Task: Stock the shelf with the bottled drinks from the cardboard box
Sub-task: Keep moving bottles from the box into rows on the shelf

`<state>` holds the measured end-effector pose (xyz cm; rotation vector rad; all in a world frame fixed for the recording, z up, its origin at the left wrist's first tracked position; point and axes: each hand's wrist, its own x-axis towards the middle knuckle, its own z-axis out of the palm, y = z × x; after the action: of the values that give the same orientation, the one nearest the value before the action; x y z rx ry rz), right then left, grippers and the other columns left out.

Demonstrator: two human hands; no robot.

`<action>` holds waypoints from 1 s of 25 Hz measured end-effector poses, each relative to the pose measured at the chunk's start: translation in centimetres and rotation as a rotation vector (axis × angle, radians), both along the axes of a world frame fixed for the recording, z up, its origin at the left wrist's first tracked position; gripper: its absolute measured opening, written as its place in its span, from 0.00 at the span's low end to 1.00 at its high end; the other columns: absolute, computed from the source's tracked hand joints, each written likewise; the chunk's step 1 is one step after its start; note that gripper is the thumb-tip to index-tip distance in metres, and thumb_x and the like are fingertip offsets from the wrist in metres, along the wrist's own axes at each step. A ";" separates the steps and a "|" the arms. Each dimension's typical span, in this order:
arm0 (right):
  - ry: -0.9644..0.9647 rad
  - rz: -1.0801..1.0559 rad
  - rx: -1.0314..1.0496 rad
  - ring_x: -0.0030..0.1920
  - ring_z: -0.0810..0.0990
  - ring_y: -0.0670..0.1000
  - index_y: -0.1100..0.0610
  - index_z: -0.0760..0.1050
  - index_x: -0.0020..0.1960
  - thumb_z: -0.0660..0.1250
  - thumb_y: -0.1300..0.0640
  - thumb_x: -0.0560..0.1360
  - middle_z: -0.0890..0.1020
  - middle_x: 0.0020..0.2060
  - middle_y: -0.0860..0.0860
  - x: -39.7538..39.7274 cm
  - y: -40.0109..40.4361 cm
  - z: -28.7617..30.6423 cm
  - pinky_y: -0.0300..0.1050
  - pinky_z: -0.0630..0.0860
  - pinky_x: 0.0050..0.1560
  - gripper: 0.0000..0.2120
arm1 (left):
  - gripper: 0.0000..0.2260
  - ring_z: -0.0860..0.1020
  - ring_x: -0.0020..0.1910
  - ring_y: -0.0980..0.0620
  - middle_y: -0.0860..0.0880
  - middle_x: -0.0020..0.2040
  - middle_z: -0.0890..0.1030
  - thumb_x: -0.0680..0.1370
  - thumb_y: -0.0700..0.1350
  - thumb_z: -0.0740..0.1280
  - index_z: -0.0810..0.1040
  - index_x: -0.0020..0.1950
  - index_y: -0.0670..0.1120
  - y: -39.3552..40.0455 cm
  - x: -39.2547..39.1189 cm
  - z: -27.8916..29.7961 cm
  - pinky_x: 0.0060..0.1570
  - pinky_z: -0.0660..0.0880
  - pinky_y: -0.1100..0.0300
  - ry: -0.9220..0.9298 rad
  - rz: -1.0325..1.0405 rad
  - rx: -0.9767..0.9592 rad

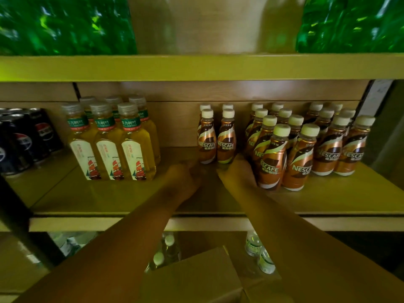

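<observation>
**Both hands at the foot of the coffee bottles on the middle shelf**

The shelf (109,200) carries three kinds of drink. At the far left stand black cans (24,138), packed close. Right of them is a block of tea bottles (113,147), yellow liquid, grey caps, a red ship on each label, three in the near row and more behind. A bare stretch of board lies between the tea and the coffee. The coffee bottles come in two groups: a small group (216,138) of four in the middle, two near and two far, and a large group (306,145) to the right, running in rows from the back wall toward the near edge, all upright with cream caps. The large group stands just beside the right hand and crowds the space there.

Above, a second board crosses the view, with blurred green packs (65,25) on it at left and right. Below the shelf, small clear bottles (259,250) stand on a lower level, and a cardboard box (192,278) sits near the camera, partly under the arms; its contents are hidden.

Both forearms reach up and away over the shelf's near edge. The left hand (182,180) is curled, knuckles up, just near the small group's left bottle; whether it grips anything I cannot tell. The right hand (237,171) lies with its fingers at the base of the small group's right bottle and its edge against the nearest bottle of the large group; its grip is hidden too. The hands are near each other but apart.
</observation>
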<state>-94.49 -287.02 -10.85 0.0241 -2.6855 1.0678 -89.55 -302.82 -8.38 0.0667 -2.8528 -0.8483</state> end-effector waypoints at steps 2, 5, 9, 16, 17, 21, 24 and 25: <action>-0.014 0.060 0.080 0.53 0.81 0.56 0.58 0.73 0.59 0.67 0.51 0.77 0.80 0.52 0.54 2.3 0.3 0.5 0.48 0.79 0.51 0.15 | 0.19 0.76 0.61 0.48 0.48 0.68 0.74 0.81 0.56 0.59 0.71 0.71 0.54 -1.1 2.0 0.2 0.54 0.74 0.57 0.060 -0.056 -0.186; 0.090 0.132 0.314 0.58 0.79 0.56 0.53 0.71 0.65 0.62 0.44 0.78 0.79 0.58 0.53 6.0 0.6 1.4 0.52 0.78 0.55 0.19 | 0.23 0.62 0.75 0.44 0.49 0.76 0.64 0.80 0.62 0.54 0.65 0.74 0.58 -2.3 4.1 0.3 0.69 0.65 0.48 0.143 -0.097 -0.475; 0.165 0.144 0.514 0.70 0.69 0.55 0.53 0.67 0.73 0.58 0.40 0.79 0.71 0.72 0.51 10.7 0.8 3.3 0.52 0.72 0.66 0.27 | 0.29 0.55 0.78 0.46 0.51 0.79 0.59 0.77 0.68 0.52 0.62 0.76 0.59 -3.6 7.0 0.7 0.74 0.56 0.46 0.221 -0.078 -0.476; 0.132 0.176 0.610 0.69 0.70 0.56 0.54 0.66 0.74 0.58 0.39 0.79 0.70 0.72 0.53 17.3 1.7 3.2 0.53 0.73 0.64 0.29 | 0.28 0.59 0.76 0.43 0.48 0.78 0.61 0.77 0.66 0.53 0.64 0.75 0.56 -4.5 14.6 0.3 0.71 0.60 0.44 0.271 -0.017 -0.518; 0.124 0.195 0.599 0.72 0.67 0.56 0.54 0.65 0.75 0.58 0.40 0.79 0.69 0.73 0.53 18.2 1.9 2.8 0.53 0.70 0.67 0.29 | 0.29 0.58 0.77 0.44 0.49 0.78 0.60 0.78 0.67 0.53 0.64 0.76 0.57 -4.6 15.7 -0.1 0.72 0.60 0.44 0.237 0.001 -0.494; 0.035 0.309 0.544 0.75 0.62 0.56 0.54 0.60 0.77 0.60 0.41 0.79 0.64 0.76 0.53 22.1 3.1 -0.5 0.54 0.66 0.71 0.31 | 0.29 0.59 0.76 0.45 0.49 0.78 0.61 0.77 0.67 0.53 0.64 0.75 0.58 -3.6 20.7 -3.4 0.72 0.61 0.44 0.092 0.078 -0.470; -0.023 0.401 0.542 0.77 0.59 0.56 0.55 0.58 0.79 0.60 0.42 0.80 0.61 0.77 0.53 24.5 4.0 -3.8 0.56 0.63 0.73 0.32 | 0.28 0.63 0.74 0.44 0.49 0.76 0.66 0.77 0.66 0.56 0.65 0.74 0.56 -2.2 25.2 -6.5 0.69 0.65 0.45 0.074 0.107 -0.415; -0.035 0.426 0.553 0.77 0.59 0.56 0.55 0.57 0.79 0.60 0.43 0.80 0.61 0.77 0.54 25.3 4.3 -4.9 0.55 0.64 0.72 0.32 | 0.28 0.63 0.74 0.44 0.48 0.76 0.65 0.77 0.65 0.57 0.64 0.75 0.55 -1.8 26.6 -7.6 0.70 0.65 0.45 0.054 0.124 -0.398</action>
<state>-69.23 -282.75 -15.79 0.7049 -2.9905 0.3747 -63.00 -304.61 -15.98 0.1650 -2.8702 -0.2460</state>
